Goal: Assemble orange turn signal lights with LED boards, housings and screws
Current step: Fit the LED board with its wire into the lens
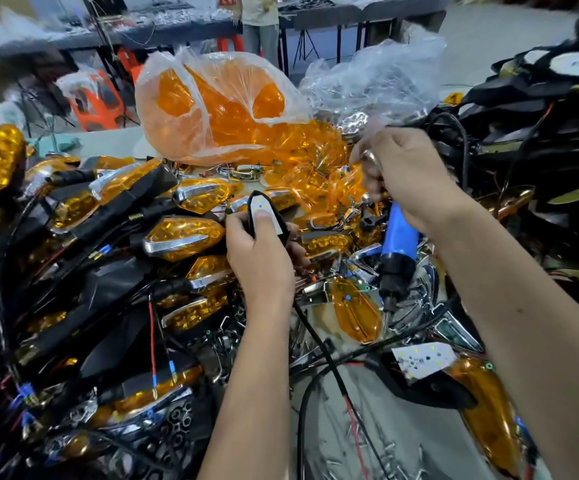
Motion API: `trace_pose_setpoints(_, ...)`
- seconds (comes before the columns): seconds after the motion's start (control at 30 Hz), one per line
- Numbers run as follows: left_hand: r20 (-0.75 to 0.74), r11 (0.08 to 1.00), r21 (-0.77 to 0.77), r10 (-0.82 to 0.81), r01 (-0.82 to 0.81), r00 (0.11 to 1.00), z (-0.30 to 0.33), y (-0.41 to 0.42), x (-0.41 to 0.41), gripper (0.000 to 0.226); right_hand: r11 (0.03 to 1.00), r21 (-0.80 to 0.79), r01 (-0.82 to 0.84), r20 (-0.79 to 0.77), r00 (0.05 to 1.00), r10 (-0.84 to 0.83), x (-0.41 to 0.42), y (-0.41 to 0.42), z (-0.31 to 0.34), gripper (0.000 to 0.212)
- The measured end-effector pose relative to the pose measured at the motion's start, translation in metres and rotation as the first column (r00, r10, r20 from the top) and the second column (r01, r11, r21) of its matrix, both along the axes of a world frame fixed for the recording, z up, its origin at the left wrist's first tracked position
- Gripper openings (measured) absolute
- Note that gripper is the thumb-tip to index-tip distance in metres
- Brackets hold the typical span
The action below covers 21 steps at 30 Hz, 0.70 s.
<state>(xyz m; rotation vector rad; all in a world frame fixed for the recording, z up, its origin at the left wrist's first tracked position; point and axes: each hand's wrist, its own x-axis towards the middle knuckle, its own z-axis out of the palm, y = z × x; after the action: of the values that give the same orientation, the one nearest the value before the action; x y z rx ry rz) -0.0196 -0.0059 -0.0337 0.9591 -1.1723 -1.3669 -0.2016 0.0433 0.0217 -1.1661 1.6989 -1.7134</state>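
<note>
Above a heaped bench, the left hand [260, 258] grips a housing [268, 216], thumb pressing its LED board; the right hand [409, 181], clutching a blue screwdriver [397, 251] and reaching among the lenses [319, 178], sits just right.

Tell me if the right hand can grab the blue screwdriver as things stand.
Probably yes: the blue screwdriver lies uncovered just below the right hand, but that hand already seems to pinch a small shiny part.
</note>
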Motion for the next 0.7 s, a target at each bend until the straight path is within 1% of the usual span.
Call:
trace_pose_setpoints(0.1, 0.014, 1.000, 0.008, 0.004, -0.004, 1.000, -0.001, 0.001, -0.002, 0.017, 0.976, 0.185, -0.115, -0.157, 0.977, 0.145, 0.005, -0.001, -0.003, 0.046)
trace_pose_setpoints(0.13, 0.013, 1.000, 0.013, 0.007, -0.007, 1.000, -0.001, 0.001, -0.002, 0.016, 0.965, 0.209, -0.158, -0.167, 0.967, 0.194, 0.008, -0.003, -0.001, 0.041)
trace_pose_setpoints(0.2, 0.006, 1.000, 0.026, 0.016, -0.016, 1.000, -0.001, 0.001, -0.003, 0.014, 0.952, 0.205, -0.228, -0.131, 0.957, 0.258, 0.013, -0.011, 0.004, 0.031)
trace_pose_setpoints(0.23, 0.005, 0.999, 0.030, 0.022, -0.022, 1.000, -0.002, 0.001, -0.003, 0.014, 0.959, 0.205, -0.196, -0.195, 0.952, 0.236, 0.013, -0.018, 0.005, 0.026)
trace_pose_setpoints(0.27, 0.007, 0.999, 0.030, 0.026, -0.026, 1.000, -0.002, 0.001, -0.003, 0.014, 0.971, 0.215, -0.105, -0.339, 0.925, 0.175, 0.011, -0.027, 0.005, 0.020)
trace_pose_setpoints(0.3, 0.014, 0.999, 0.028, 0.029, -0.029, 0.999, -0.002, 0.000, -0.004, 0.014, 0.973, 0.230, -0.005, -0.501, 0.857, 0.123, 0.009, -0.037, 0.003, 0.017)
trace_pose_setpoints(0.33, 0.021, 0.999, 0.029, 0.031, -0.032, 0.999, -0.002, 0.000, -0.005, 0.014, 0.960, 0.273, 0.063, -0.632, 0.764, 0.130, 0.009, -0.046, 0.002, 0.017)
trace_pose_setpoints(0.37, 0.025, 0.999, 0.031, 0.033, -0.034, 0.999, -0.003, 0.001, -0.005, 0.014, 0.927, 0.362, 0.098, -0.719, 0.662, 0.211, 0.011, -0.054, 0.000, 0.023)
trace_pose_setpoints(0.4, 0.027, 0.999, 0.031, 0.034, -0.035, 0.999, -0.003, 0.001, -0.005, 0.014, 0.869, 0.476, 0.136, -0.764, 0.553, 0.332, 0.013, -0.061, -0.002, 0.031)
trace_pose_setpoints(0.43, 0.029, 0.999, 0.028, 0.034, -0.035, 0.999, -0.003, 0.001, -0.005, 0.014, 0.803, 0.566, 0.187, -0.776, 0.450, 0.442, 0.016, -0.067, -0.005, 0.038)
trace_pose_setpoints(0.47, 0.035, 0.999, 0.023, 0.037, -0.037, 0.999, -0.004, 0.001, -0.005, 0.015, 0.749, 0.617, 0.240, -0.772, 0.370, 0.517, 0.019, -0.071, -0.008, 0.043)
trace_pose_setpoints(0.5, 0.043, 0.999, 0.018, 0.039, -0.039, 0.998, -0.004, 0.000, -0.004, 0.015, 0.712, 0.646, 0.274, -0.759, 0.329, 0.562, 0.021, -0.073, -0.011, 0.044)
trace_pose_setpoints(0.57, 0.052, 0.999, 0.017, 0.036, -0.037, 0.998, -0.005, 0.000, -0.004, 0.015, 0.684, 0.674, 0.279, -0.736, 0.332, 0.590, 0.023, -0.070, -0.014, 0.045)
trace_pose_setpoints(0.6, 0.048, 0.999, 0.017, 0.033, -0.034, 0.998, -0.006, 0.000, -0.003, 0.015, 0.681, 0.689, 0.248, -0.718, 0.356, 0.597, 0.023, -0.067, -0.014, 0.045)
trace_pose_setpoints(0.7, 0.058, 0.999, 0.010, 0.034, -0.035, 0.998, -0.007, -0.001, -0.004, 0.016, 0.659, 0.746, 0.099, -0.612, 0.491, 0.619, 0.014, -0.055, -0.011, 0.038)
